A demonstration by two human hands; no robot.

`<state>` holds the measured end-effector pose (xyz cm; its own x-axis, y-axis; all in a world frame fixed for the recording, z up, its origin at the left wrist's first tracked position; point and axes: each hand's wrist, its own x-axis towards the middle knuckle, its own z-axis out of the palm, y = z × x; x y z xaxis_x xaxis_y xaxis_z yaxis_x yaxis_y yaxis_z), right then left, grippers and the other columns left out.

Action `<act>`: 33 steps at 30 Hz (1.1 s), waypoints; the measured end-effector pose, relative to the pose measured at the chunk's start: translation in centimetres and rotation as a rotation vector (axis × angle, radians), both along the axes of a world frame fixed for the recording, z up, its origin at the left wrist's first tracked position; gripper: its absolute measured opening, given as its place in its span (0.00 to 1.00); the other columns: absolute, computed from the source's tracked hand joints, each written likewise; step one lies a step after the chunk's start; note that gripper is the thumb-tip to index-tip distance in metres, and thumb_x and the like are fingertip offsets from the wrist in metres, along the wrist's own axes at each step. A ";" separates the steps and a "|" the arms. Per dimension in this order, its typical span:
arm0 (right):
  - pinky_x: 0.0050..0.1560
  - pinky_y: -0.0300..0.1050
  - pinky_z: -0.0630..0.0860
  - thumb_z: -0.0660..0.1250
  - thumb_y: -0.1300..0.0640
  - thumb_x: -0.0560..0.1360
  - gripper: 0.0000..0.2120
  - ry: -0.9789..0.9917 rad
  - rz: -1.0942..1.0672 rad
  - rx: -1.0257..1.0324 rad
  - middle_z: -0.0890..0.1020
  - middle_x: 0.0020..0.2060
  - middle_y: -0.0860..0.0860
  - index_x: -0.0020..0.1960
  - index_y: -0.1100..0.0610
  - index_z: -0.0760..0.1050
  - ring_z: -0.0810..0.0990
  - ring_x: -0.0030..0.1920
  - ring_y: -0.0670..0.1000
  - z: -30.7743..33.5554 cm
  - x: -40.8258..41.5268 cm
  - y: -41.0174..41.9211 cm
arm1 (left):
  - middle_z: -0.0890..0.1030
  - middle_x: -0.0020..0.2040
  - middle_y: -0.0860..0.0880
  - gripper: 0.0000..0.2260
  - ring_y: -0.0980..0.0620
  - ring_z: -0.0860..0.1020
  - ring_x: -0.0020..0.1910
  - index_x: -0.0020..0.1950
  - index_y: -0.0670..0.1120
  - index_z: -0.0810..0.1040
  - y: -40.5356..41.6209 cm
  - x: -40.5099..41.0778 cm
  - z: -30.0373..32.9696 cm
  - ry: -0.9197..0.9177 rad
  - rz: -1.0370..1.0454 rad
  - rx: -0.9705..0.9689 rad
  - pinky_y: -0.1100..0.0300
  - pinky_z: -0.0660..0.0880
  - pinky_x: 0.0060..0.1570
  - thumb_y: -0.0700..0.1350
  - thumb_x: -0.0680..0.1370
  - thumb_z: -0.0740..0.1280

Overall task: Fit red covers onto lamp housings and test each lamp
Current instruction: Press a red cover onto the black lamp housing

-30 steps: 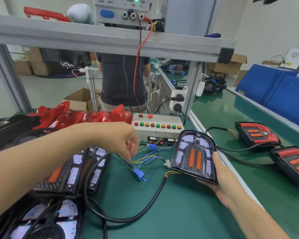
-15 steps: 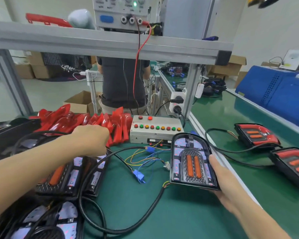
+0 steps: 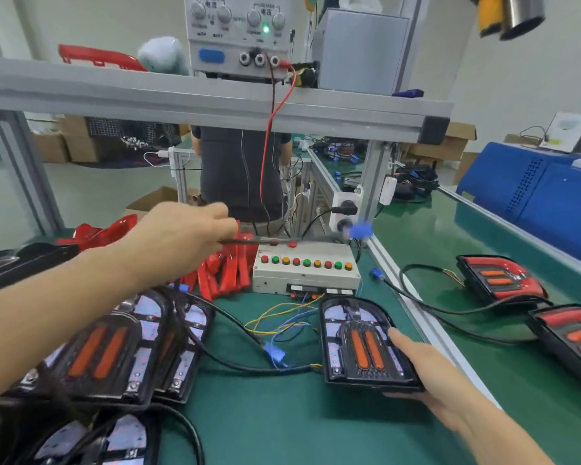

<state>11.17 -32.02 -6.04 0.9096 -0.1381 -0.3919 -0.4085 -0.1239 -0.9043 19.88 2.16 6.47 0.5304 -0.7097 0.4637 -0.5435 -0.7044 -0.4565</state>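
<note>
One uncovered lamp housing [image 3: 363, 344] is lying flat on the green mat [image 3: 282, 424], just in front of the grey button box [image 3: 307, 270]. Two finished lamps with red covers are sitting to the right: the farther one [image 3: 498, 280] and the nearer one [image 3: 571, 337], both trailing black cables. At least three more uncovered housings [image 3: 108, 350] are overlapping in a stack at the left (the exact number cannot be told, as cables and the forearm are hiding part of it). A pile of loose red covers [image 3: 225, 273] is standing behind that stack, touching the box's left side; the pieces are too jumbled to count. One more red cover [image 3: 98, 58] is resting on the upper shelf.

The left hand [image 3: 185, 236] is reaching forward above the red pile, its fingers curled and pinching a thin dark cable [image 3: 259, 241] that is stretching rightward to a blurred blue plug [image 3: 359, 229]. The right hand [image 3: 426, 370] is gripping the housing at its right edge, thumb lying on the face and fingers tucked underneath.

The mat is covering a long bench with an aluminium rail. A power supply [image 3: 239, 31] with a green light is sitting on the shelf overhead. Another person [image 3: 239, 169] in a dark shirt is standing behind the bench
</note>
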 end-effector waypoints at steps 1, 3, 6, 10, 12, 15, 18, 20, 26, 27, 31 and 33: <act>0.36 0.43 0.79 0.58 0.44 0.81 0.23 0.011 0.029 -0.029 0.87 0.42 0.56 0.42 0.55 0.86 0.85 0.36 0.52 0.1 -0.1 0.2 | 0.75 0.48 0.51 0.09 0.45 0.80 0.40 0.53 0.52 0.73 0.2 0.4 -0.5 0.071 0.073 0.146 0.54 0.72 0.31 0.41 0.75 0.65; 0.39 0.41 0.76 0.60 0.46 0.80 0.21 0.000 0.041 -0.131 0.87 0.41 0.55 0.43 0.58 0.85 0.85 0.37 0.51 0.1 -0.1 0.3 | 0.73 0.54 0.53 0.15 0.47 0.79 0.47 0.60 0.54 0.69 0.6 1.3 -2.4 0.252 0.222 0.404 0.54 0.73 0.40 0.39 0.76 0.60; 0.45 0.44 0.71 0.63 0.53 0.80 0.14 -0.115 -0.018 -0.331 0.85 0.42 0.56 0.42 0.60 0.79 0.83 0.43 0.54 -0.2 0.6 0.2 | 0.77 0.55 0.53 0.21 0.48 0.78 0.52 0.65 0.56 0.70 0.8 2.5 -4.2 0.468 0.250 0.405 0.56 0.72 0.44 0.39 0.75 0.60; 0.42 0.43 0.69 0.61 0.53 0.81 0.13 -0.138 0.029 -0.529 0.83 0.44 0.58 0.48 0.61 0.78 0.81 0.48 0.58 -0.6 1.0 0.2 | 0.82 0.50 0.50 0.16 0.48 0.78 0.51 0.57 0.50 0.80 -0.2 5.3 -3.9 0.714 0.356 0.159 0.55 0.76 0.50 0.41 0.72 0.62; 0.43 0.42 0.72 0.60 0.53 0.81 0.11 -0.160 0.043 -0.561 0.84 0.42 0.53 0.48 0.57 0.79 0.82 0.46 0.54 -0.6 1.2 0.3 | 0.83 0.50 0.47 0.11 0.45 0.79 0.50 0.50 0.47 0.82 -1.4 7.3 -3.6 0.683 0.447 0.002 0.54 0.76 0.50 0.42 0.72 0.63; 0.51 0.44 0.77 0.61 0.54 0.81 0.09 -0.157 0.085 -0.550 0.85 0.42 0.49 0.47 0.52 0.80 0.83 0.47 0.51 -0.4 1.2 0.8 | 0.81 0.51 0.45 0.09 0.42 0.79 0.51 0.49 0.45 0.81 -4.2 8.7 -4.4 0.591 0.588 -0.180 0.54 0.75 0.46 0.44 0.73 0.64; 0.46 0.38 0.75 0.63 0.56 0.80 0.09 -0.180 0.108 -0.585 0.84 0.42 0.45 0.47 0.45 0.79 0.82 0.46 0.46 -0.4 0.9 0.7 | 0.81 0.53 0.45 0.11 0.43 0.79 0.52 0.55 0.45 0.78 -6.3 9.1 -7.3 0.544 0.704 -0.238 0.54 0.73 0.45 0.44 0.75 0.63; 0.42 0.35 0.74 0.64 0.57 0.79 0.08 -0.185 0.111 -0.603 0.84 0.41 0.44 0.50 0.45 0.79 0.81 0.44 0.43 -0.4 0.9 0.2 | 0.81 0.55 0.44 0.13 0.42 0.79 0.54 0.58 0.44 0.78 -6.8 9.4 -8.9 0.570 0.762 -0.286 0.52 0.75 0.48 0.43 0.75 0.63; 0.37 0.26 0.70 0.65 0.55 0.79 0.08 -0.199 0.149 -0.664 0.81 0.40 0.39 0.55 0.46 0.78 0.78 0.42 0.36 -0.4 0.9 -0.6 | 0.82 0.49 0.43 0.11 0.43 0.80 0.49 0.51 0.42 0.79 -6.3 8.9 -8.6 0.788 0.779 -0.547 0.54 0.76 0.46 0.46 0.72 0.68; 0.37 0.28 0.70 0.65 0.54 0.79 0.08 -0.191 0.151 -0.693 0.81 0.41 0.39 0.57 0.49 0.78 0.78 0.42 0.37 -0.4 1.0 -0.6 | 0.82 0.44 0.43 0.10 0.43 0.81 0.45 0.46 0.41 0.79 -6.0 8.6 -7.8 0.821 0.766 -0.621 0.56 0.76 0.42 0.46 0.71 0.70; 0.46 0.41 0.66 0.63 0.50 0.78 0.17 -0.281 0.016 -0.918 0.77 0.52 0.48 0.65 0.55 0.73 0.74 0.46 0.47 0.7 1.2 0.0 | 0.80 0.37 0.37 0.10 0.38 0.78 0.39 0.37 0.37 0.81 -5.5 7.1 -4.0 0.872 0.547 -1.132 0.52 0.74 0.42 0.43 0.69 0.75; 0.47 0.40 0.66 0.64 0.51 0.78 0.15 -0.507 -0.078 -0.815 0.76 0.48 0.43 0.64 0.49 0.74 0.71 0.42 0.41 2.0 1.0 1.4 | 0.75 0.29 0.43 0.10 0.45 0.71 0.30 0.28 0.44 0.80 -6.6 5.5 -2.4 0.956 0.360 -1.363 0.58 0.69 0.36 0.43 0.69 0.76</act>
<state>12.15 -30.60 -4.00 0.9209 -0.2616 0.2889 -0.0263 -0.7812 -0.6237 25.33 -4.48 4.06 0.9931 0.1123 0.0328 0.0174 -0.4191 0.9078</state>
